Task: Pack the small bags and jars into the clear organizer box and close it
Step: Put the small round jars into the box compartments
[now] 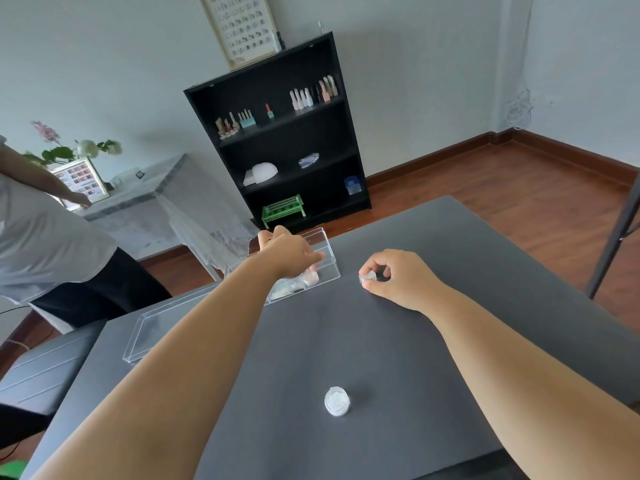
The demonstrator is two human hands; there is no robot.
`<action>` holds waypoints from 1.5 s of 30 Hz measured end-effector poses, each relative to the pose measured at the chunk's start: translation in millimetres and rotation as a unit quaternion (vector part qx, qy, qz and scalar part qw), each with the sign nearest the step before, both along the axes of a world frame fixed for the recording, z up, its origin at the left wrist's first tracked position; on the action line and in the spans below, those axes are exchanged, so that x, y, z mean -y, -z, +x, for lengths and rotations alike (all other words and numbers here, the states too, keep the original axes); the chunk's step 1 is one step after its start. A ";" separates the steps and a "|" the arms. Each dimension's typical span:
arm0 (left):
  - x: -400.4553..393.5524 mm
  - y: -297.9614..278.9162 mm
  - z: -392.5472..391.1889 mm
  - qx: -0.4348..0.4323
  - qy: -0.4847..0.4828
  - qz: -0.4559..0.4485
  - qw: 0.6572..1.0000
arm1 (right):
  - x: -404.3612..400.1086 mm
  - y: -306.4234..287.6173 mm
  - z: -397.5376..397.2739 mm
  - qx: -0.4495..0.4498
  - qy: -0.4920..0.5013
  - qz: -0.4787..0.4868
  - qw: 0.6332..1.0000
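Note:
The clear organizer box (329,251) stands open at the far left part of the dark table. My left hand (291,252) reaches into it with fingers bent over a small pale jar (310,278); whether it grips the jar I cannot tell. Small bags (282,292) lie in the box's near compartment. My right hand (394,275) rests on the table to the right of the box, fingers closed on a small clear jar (367,276). Another small jar (337,401) with a white lid stands alone on the table near me. The box's clear lid (152,336) lies flat at the table's left edge.
The dark table (450,244) ends just behind the box. Beyond it stand a black shelf unit (277,133) with bottles and a cloth-covered side table (145,199). A person in a white top (38,244) stands at the left. A black pole (616,237) slants at right.

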State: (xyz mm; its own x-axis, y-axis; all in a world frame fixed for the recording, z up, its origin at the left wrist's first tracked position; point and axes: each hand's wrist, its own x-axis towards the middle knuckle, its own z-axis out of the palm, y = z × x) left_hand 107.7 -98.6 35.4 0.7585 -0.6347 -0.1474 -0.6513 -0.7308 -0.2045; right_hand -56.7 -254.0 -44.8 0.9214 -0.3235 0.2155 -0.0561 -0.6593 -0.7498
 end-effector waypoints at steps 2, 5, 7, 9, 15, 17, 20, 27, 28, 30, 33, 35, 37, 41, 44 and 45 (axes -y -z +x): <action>-1.6 0.4 -1.7 -0.008 0.002 -0.004 1.000 | -0.4 0.5 -0.8 -0.001 0.004 0.006 1.000; -7.8 1.2 -1.5 -0.005 0.014 -0.031 0.999 | 0.0 0.7 -1.7 0.004 0.010 0.010 1.000; -17.4 1.5 -0.7 0.000 0.022 -0.095 0.995 | 0.5 0.3 -1.9 0.015 0.011 0.010 1.000; -32.3 0.4 -2.5 0.003 0.028 -0.168 0.985 | -1.5 -0.4 -2.2 0.031 0.013 0.021 0.999; -107.3 8.1 -22.8 0.010 0.006 -0.339 0.941 | -11.1 -22.9 10.0 0.092 0.014 0.053 0.994; -138.1 18.4 -32.1 0.017 -0.024 -0.363 0.931 | -18.0 -37.3 24.0 0.089 -0.019 0.023 0.996; -176.4 37.1 -46.8 0.024 -0.057 -0.390 0.919 | -24.6 -58.4 50.7 0.067 -0.055 -0.047 0.995; -212.1 68.9 -67.1 0.045 -0.054 -0.390 0.918 | -39.1 -93.5 105.0 -0.104 -0.106 -0.206 0.967; -214.1 71.6 -68.1 0.049 -0.049 -0.388 0.919 | -42.4 -96.5 109.9 -0.130 -0.109 -0.232 0.958; -215.8 74.6 -69.6 0.046 -0.051 -0.394 0.916 | -48.7 -101.0 118.0 -0.178 -0.112 -0.270 0.940; -215.4 76.8 -70.5 0.033 -0.062 -0.408 0.910 | -56.6 -101.1 126.7 -0.232 -0.106 -0.335 0.907; -215.6 77.9 -69.7 0.021 -0.063 -0.417 0.907 | -60.3 -97.5 130.3 -0.263 -0.093 -0.374 0.884; -216.8 79.2 -67.6 0.008 -0.063 -0.426 0.903 | -62.8 -94.4 131.6 -0.298 -0.086 -0.389 0.867; -218.5 82.3 -63.5 -0.006 -0.062 -0.436 0.898 | -62.2 -94.1 130.8 -0.323 -0.072 -0.397 0.856; -218.8 84.5 -61.1 -0.009 -0.063 -0.440 0.896 | -60.3 -93.2 129.6 -0.329 -0.063 -0.395 0.855; -219.0 85.0 -60.7 -0.010 -0.062 -0.441 0.896 | -59.9 -92.5 129.4 -0.331 -0.062 -0.392 0.856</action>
